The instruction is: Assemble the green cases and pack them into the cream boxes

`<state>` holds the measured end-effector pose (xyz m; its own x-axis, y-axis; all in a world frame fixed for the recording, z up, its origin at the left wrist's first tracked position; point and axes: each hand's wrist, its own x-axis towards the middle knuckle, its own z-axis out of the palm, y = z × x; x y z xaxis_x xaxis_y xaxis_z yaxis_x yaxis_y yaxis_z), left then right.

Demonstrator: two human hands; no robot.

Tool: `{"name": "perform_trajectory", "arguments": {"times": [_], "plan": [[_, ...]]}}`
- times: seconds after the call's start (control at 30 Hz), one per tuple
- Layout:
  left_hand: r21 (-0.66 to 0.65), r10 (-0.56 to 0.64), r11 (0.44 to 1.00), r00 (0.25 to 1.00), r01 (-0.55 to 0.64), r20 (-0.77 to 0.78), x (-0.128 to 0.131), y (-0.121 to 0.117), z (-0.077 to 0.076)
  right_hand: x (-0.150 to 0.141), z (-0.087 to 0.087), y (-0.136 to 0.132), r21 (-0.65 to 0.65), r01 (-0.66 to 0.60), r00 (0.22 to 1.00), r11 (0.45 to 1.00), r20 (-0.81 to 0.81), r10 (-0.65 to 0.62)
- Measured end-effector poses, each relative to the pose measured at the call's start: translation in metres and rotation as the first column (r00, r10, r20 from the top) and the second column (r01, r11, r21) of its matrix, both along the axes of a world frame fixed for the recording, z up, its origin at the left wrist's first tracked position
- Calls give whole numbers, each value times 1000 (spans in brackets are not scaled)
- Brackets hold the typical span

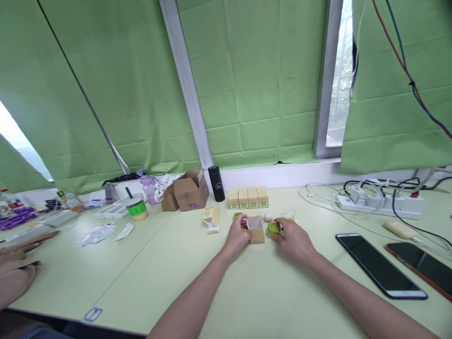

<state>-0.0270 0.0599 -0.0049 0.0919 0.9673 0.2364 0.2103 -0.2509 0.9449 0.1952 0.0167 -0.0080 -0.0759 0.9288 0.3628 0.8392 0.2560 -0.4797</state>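
Note:
My left hand (238, 234) is closed on the side of a small kraft cardboard box (257, 235), which stands upright with its top open on the table. Just right of the box, my right hand (292, 238) has its fingers round a small round green item (273, 228) with a clear lower part; its exact kind I cannot make out. Behind that lie a small pale pink piece (268, 217) and a clear round container (289, 214) with something yellow in it. Another green piece (237, 215) shows partly behind my left hand. An opened kraft box (211, 220) lies further left.
Several closed kraft boxes (248, 198) stand in a row at the back, beside a black bottle (216, 183) and a larger carton (192, 190). Phones (381, 266) and a power strip (379, 207) lie right. A drink cup (137, 208) stands left, near another person's hand (26, 247).

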Motion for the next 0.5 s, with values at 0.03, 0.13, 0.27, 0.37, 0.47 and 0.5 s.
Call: {"name": "perform_trajectory", "arguments": {"times": [0.03, 0.13, 0.27, 0.37, 0.47, 0.5], "plan": [[7, -11, 1000, 1000, 11, -8, 1, -3, 0, 1, 0, 1, -12, 1, 1000, 1000, -5, -1], [100, -8, 995, 1000, 7, 13, 2, -12, 7, 2, 0, 3, -31, -5, 1000, 999, -12, 4], [238, 3, 971, 994, -29, 110, 4, -21, 21, 3, -1, 3, -36, -18, 1000, 999, -11, 18], [269, 9, 962, 993, -40, 115, 6, -19, 23, 4, -1, 4, -39, -36, 999, 999, -22, 35], [240, 55, 967, 992, -82, 117, 7, -13, 19, 5, -1, 4, -41, -58, 998, 997, -28, 57], [228, 63, 970, 990, -90, 123, 7, -11, 16, 5, -1, 4, -43, -63, 998, 997, -25, 62]]}}
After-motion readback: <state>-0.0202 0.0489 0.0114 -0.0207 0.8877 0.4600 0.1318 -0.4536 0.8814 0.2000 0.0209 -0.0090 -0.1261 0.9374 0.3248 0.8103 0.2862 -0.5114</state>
